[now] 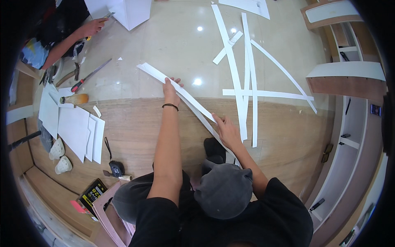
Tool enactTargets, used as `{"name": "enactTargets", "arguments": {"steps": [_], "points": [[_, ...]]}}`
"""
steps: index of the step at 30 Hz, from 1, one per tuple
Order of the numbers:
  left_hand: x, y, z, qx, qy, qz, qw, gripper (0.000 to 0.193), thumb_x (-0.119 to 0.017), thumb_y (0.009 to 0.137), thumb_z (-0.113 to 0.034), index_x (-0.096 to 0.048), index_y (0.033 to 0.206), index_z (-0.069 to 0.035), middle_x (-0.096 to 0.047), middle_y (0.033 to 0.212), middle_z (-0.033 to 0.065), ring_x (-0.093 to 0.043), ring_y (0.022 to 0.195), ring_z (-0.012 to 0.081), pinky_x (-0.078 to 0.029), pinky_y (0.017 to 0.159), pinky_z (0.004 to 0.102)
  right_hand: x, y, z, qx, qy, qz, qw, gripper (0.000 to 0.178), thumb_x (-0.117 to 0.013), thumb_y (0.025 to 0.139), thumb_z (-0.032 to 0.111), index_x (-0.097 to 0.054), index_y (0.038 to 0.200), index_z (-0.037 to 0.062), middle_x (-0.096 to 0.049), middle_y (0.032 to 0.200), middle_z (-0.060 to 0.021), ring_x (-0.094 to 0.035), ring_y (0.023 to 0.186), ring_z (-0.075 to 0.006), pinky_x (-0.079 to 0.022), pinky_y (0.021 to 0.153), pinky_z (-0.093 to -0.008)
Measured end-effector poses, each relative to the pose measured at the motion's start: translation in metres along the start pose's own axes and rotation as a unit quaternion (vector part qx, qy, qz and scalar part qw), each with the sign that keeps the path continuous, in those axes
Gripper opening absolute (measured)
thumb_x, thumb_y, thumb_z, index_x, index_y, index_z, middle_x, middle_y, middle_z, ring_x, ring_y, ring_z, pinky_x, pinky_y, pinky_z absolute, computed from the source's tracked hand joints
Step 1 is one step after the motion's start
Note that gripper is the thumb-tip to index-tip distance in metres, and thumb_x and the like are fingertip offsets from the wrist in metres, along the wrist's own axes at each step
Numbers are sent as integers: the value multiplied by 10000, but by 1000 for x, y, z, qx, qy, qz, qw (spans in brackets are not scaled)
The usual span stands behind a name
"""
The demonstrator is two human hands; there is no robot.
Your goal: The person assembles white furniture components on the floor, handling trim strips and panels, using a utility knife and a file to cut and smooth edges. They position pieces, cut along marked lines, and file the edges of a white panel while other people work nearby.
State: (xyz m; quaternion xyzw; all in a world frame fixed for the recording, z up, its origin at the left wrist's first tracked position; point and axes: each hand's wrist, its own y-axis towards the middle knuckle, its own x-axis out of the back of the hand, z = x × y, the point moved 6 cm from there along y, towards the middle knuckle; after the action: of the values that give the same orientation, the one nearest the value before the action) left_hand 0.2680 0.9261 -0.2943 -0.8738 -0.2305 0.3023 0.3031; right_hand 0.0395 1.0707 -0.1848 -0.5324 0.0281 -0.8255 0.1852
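Observation:
My left hand (172, 88), with a dark band at its wrist, is closed round two long white strips (191, 101) near their far end. The strips lie together at the far left and spread apart toward my lap. My right hand (227, 131) pinches the upper strip farther down, close to my knees. The lower strip runs on past my right hand toward my foot. To the right, several loose white strips (233, 61) lie crossed on the floor, and one thin strip (284, 74) curves.
At the upper left a co-worker's hand (94, 27) holds a tool against a white board (131, 14). A red-handled screwdriver (84, 81), white sheets (74, 127), a tape measure (117, 168) and white clogs (61, 164) lie left. White-and-wood cabinet frames (354, 123) stand right.

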Motion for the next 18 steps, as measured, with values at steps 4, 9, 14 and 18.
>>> {"name": "enactTargets", "arguments": {"steps": [4, 9, 14, 18], "points": [[12, 6, 11, 95, -90, -68, 989, 409, -296, 1041, -404, -385, 1232, -53, -429, 1247, 122, -522, 975, 250, -508, 849, 480, -5, -1, 5, 26, -70, -5, 997, 499, -576, 924, 215, -450, 1393, 101, -525, 1058, -172, -554, 982, -346, -491, 777, -442], [11, -7, -18, 18, 80, -259, 962, 398, -474, 894, -408, -439, 1156, -110, -430, 859, 36, -420, 796, 187, -423, 792, 431, -32, -2, 15, 22, -4, -5, 1000, 400, -565, 949, 218, -499, 1316, 74, -566, 1054, -150, -584, 935, -276, -491, 756, -384], [-21, -14, -56, -15, 48, -28, 998, 330, -541, 950, -355, -480, 1119, -78, -494, 886, 48, -485, 770, 182, -459, 732, 349, -59, 6, 0, -134, 477, 195, 847, 298, -476, 1015, 314, -574, 1129, 57, -600, 762, -77, -614, 671, -151, -501, 625, -312], [-31, -27, -62, -48, -14, 154, 987, 279, -537, 993, -323, -489, 1075, -62, -531, 922, 81, -515, 723, 179, -481, 694, 298, -37, 15, 11, -65, 585, 314, 745, 405, -401, 1039, 394, -609, 990, 50, -620, 725, -62, -631, 664, -116, -513, 625, -264]]}}
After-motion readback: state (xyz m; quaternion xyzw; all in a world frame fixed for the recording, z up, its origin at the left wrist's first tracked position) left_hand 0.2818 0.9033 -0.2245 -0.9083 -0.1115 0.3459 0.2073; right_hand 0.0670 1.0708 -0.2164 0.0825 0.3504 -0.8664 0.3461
